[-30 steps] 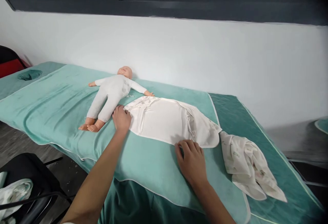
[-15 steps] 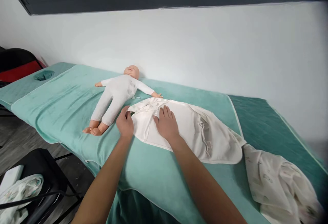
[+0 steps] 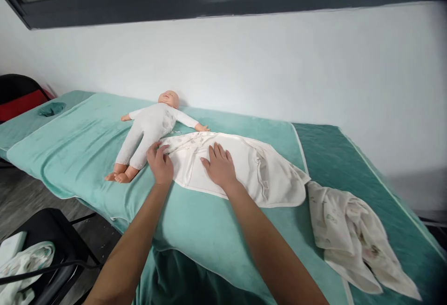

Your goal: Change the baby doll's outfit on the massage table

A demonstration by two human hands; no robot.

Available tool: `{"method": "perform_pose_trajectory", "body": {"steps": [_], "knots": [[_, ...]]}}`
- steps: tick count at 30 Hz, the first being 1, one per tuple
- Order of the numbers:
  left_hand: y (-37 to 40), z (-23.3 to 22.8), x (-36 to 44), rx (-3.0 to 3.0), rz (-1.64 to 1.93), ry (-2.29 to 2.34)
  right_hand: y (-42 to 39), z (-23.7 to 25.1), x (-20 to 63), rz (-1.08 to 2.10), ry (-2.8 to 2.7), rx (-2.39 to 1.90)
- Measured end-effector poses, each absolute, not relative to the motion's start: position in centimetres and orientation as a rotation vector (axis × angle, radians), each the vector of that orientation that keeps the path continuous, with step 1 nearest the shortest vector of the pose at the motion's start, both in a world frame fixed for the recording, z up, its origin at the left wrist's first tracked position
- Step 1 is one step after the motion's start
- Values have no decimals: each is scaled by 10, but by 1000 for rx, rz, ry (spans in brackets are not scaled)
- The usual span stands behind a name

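White garment (image 3: 244,167) under both hands (image 3: 190,167)

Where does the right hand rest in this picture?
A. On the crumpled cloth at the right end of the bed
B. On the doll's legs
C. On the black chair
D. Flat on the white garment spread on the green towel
D: the right hand lies palm down on the white garment, away from the doll and the crumpled cloth.
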State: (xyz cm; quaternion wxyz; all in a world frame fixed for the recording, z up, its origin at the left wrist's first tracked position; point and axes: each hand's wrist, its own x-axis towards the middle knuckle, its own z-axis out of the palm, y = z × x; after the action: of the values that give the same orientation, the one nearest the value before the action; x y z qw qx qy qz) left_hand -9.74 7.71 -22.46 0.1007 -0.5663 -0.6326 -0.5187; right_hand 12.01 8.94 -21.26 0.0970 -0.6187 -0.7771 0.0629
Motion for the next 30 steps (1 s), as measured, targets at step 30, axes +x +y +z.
{"method": "perform_pose_trajectory", "body": {"steps": [30], "knots": [[90,-221,-87,-2052,-1061,-2107,79,-191,352,-185,-1230,-2213]]}}
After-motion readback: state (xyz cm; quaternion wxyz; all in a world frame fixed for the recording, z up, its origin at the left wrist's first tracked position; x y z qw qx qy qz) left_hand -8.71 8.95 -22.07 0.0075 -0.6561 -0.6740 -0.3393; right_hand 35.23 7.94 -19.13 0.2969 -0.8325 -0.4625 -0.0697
